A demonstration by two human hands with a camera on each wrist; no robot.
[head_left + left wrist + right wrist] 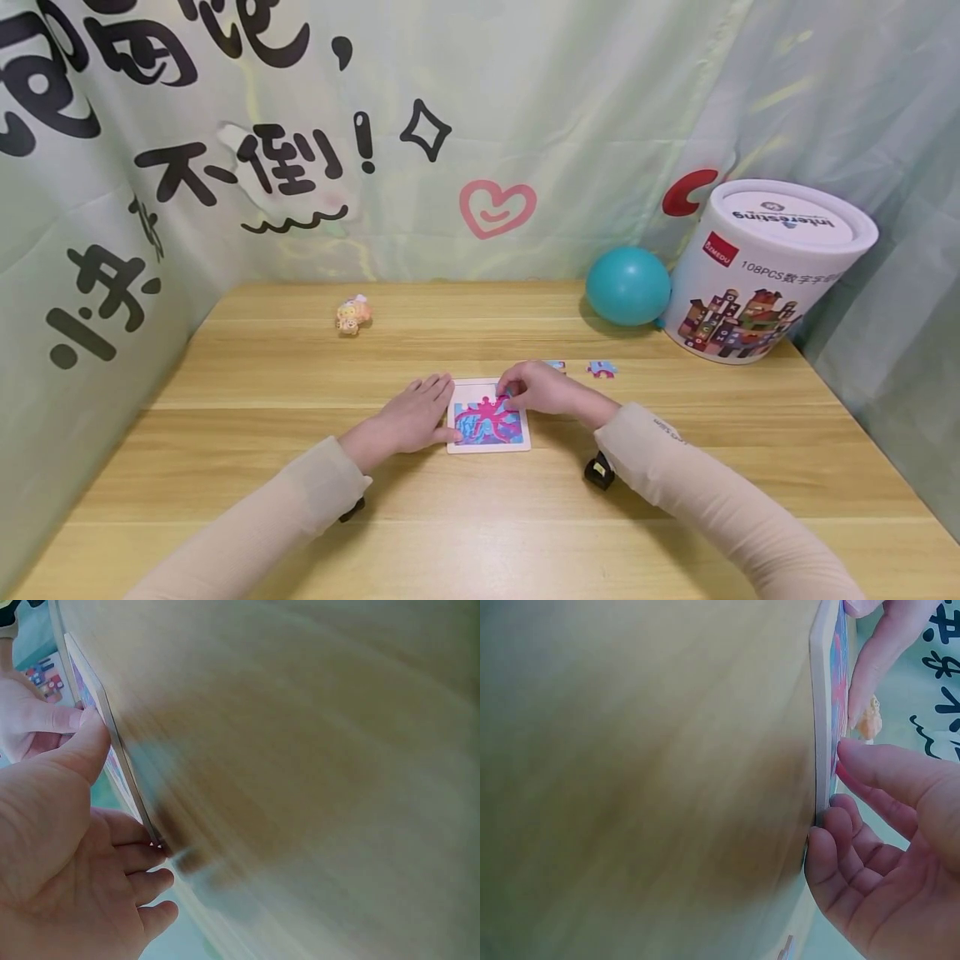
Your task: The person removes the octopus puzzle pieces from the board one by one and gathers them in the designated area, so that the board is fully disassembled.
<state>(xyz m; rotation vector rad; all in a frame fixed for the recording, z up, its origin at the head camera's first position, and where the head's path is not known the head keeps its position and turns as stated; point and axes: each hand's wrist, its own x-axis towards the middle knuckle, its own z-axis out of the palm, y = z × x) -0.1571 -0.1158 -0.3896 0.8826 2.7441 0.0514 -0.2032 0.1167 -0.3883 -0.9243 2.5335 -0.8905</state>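
Note:
On the wooden table lies a small white-framed jigsaw puzzle (488, 425) with a pink octopus on a blue background. Part of its top row is bare white, and my right hand covers the upper right corner. My left hand (417, 414) rests along the left side, its fingers extended and its thumb on the lower left corner; in the left wrist view the fingertips (155, 879) are right at the frame's edge. The right hand (542, 388) bends over the upper right part, pinching a puzzle piece (503, 391) between thumb and index finger. Its other fingers (832, 851) curl beside the frame.
Two loose puzzle pieces lie behind the right hand, one (602, 368) in full view, the other (556, 365) partly hidden. A teal balloon (628, 286) and a big white tub (765, 275) stand at the back right. A small figurine (352, 316) sits back left, before the curtain (420, 250).

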